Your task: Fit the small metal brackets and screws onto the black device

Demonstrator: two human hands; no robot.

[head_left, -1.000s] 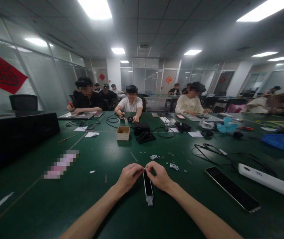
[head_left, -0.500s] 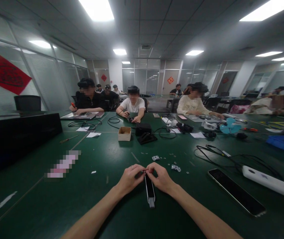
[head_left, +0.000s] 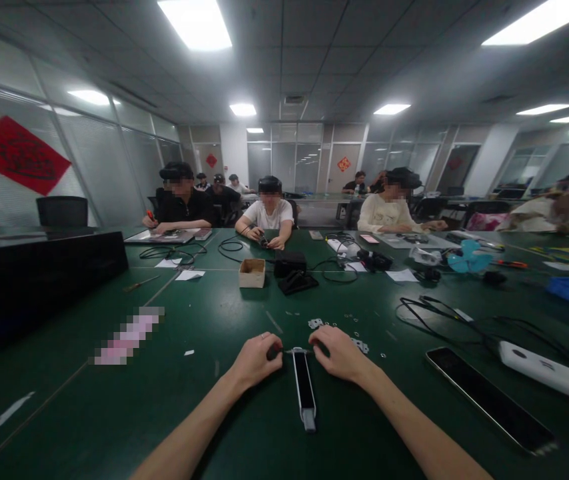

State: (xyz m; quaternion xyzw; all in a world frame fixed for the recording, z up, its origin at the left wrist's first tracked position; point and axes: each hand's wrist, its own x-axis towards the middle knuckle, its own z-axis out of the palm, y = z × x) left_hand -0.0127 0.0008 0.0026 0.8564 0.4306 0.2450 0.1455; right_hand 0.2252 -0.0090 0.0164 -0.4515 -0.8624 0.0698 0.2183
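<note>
Slim device (head_left: pixel 305 385) lies between left hand (head_left: pixel 257 360) and right hand (head_left: pixel 340 355), newly parted, each grip curled, hold unclear.

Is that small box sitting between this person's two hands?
No, a narrow black-and-white piece lies between the left hand and the right hand, while the box stands farther off.

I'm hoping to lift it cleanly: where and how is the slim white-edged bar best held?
Probably pinch the slim bar across the long edges of its near half, coming from the near side: it is narrow and lies lengthwise, pointing away, and the left hand and right hand flank its far end.
</note>
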